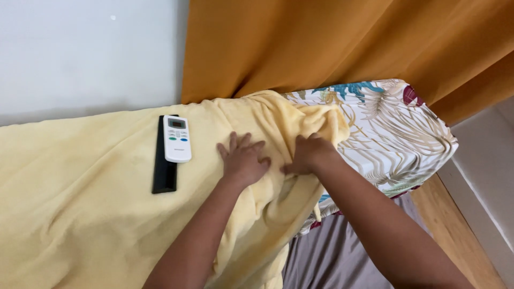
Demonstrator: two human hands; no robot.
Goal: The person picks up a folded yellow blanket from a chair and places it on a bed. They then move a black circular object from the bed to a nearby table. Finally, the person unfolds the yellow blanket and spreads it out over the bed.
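Both hands are down on a pale yellow fleece blanket (80, 203) that lies spread over the bed, bunching into thick folds toward its right edge. The left hand (243, 159) lies flat on the fleece, its grip spread wide with the fingers (233, 141) fanned and pressing into the cloth. The right hand (309, 154) sits just beside it, almost touching at the thumbs, its grip curled down into a raised fold of the blanket; whether it is actually pinching cloth or only pushing on it I cannot tell, since the fingertips are buried in the fleece.

Just left of the left hand, two remotes rest on the blanket: a white remote (176, 138) with a small screen and coloured buttons, lying partly on top of a long black remote (164, 170). They sit close to the hand but apart from it.

Beyond the right hand, the blanket gives way to a mattress corner in a fitted sheet with a leaf print (401, 134) in white, tan, teal and maroon. A mustard-orange curtain (342, 43) hangs right behind it, brushing the bed's far edge, next to a plain white wall (85, 53). Below the mattress corner hangs grey cloth (332, 251), with a wooden floor (455, 230) to the right.
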